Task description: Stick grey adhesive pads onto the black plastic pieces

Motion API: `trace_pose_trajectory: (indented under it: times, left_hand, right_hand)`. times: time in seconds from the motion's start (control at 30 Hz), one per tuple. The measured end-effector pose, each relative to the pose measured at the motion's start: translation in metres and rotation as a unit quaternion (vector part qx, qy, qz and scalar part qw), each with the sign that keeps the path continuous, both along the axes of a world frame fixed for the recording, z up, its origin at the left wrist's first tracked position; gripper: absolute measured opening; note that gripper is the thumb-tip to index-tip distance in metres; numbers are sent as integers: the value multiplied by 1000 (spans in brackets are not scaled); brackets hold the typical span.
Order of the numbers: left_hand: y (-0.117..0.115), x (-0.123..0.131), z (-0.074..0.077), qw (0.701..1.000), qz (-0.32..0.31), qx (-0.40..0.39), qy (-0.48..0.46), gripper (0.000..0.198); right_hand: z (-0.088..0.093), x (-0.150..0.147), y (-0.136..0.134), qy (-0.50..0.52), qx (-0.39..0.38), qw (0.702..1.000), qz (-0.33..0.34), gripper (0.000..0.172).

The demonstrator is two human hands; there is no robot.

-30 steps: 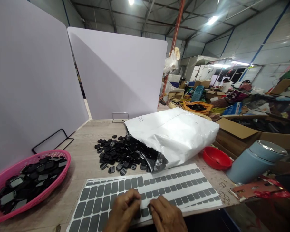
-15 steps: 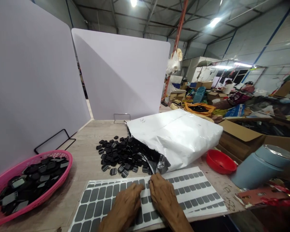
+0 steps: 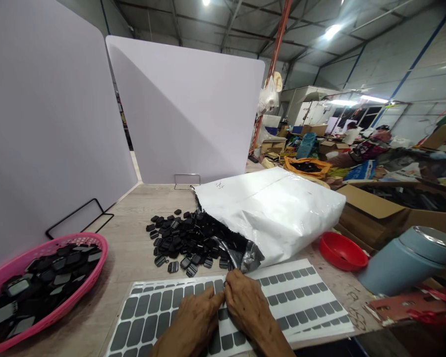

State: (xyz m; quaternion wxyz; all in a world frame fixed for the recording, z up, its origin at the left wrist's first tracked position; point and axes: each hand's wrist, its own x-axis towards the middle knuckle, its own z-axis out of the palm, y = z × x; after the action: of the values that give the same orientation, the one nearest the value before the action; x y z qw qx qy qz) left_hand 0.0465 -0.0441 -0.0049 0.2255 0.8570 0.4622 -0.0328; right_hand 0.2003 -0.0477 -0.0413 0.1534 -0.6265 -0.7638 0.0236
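Observation:
My left hand [image 3: 193,320] and my right hand [image 3: 248,303] meet fingertip to fingertip over a white sheet of rounded grey stickers [image 3: 143,307]. Both have bent, closed fingers, and what lies between the fingertips is hidden. Under my right wrist the sheet continues with rows of smaller grey pieces [image 3: 290,292] on white backing. Just beyond my fingers is a pile of small black plastic buckles [image 3: 186,240], spilling from the torn mouth of a large white plastic bag [image 3: 271,213].
A pink basket [image 3: 100,258] with black pieces, some grey-faced, stands at the left. To the right are a red bowl [image 3: 342,253], a blue-grey flask [image 3: 397,267] and an open cardboard box [image 3: 371,201]. White panels [image 3: 186,114] rise behind. People sit far back.
The view has shifted slightly. My right hand has moved a little left, and its fingertips are now closer to those of my left hand. The pile and bag stay put.

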Motion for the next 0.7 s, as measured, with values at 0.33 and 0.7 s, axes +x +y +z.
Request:
trace_pose_trajectory:
  times: [0.33,0.7]
  left_hand:
    - [-2,-5,-15,998,10,4,-56,44]
    - [34,-47,-24,963,197,99,-153,28]
  right_hand:
    - [15,3,12,157,-46,987,3,21]
    - [21,34,-17,401,-142,905,-6,22]
